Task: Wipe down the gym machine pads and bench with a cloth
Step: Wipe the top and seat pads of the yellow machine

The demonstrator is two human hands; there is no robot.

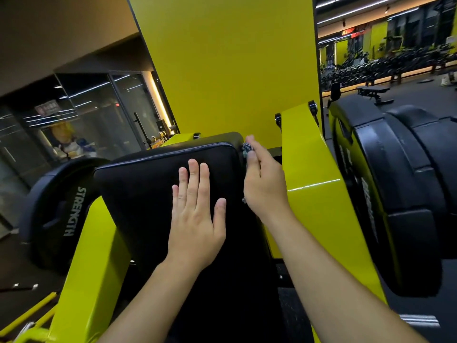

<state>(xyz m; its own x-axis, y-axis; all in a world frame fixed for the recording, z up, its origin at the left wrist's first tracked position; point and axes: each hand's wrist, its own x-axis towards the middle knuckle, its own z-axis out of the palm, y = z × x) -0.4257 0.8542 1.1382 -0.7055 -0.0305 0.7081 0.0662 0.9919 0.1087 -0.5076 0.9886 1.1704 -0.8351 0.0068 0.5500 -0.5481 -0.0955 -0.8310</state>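
The gym is dim, lit by ceiling light strips [356, 7] and a warm vertical strip [158, 100] at left. A bright glare line crosses the glossy yellow frame arm [314, 185], while the black back pad [148, 194] swallows detail. Wide-angle distortion bends the edges, and the far dumbbell rack [385, 64] looks soft.

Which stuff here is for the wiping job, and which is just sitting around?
For the job:
black pad
cloth, held by the right hand
left hand, flat on the pad

Just around:
weight plates
dumbbell rack
far bench
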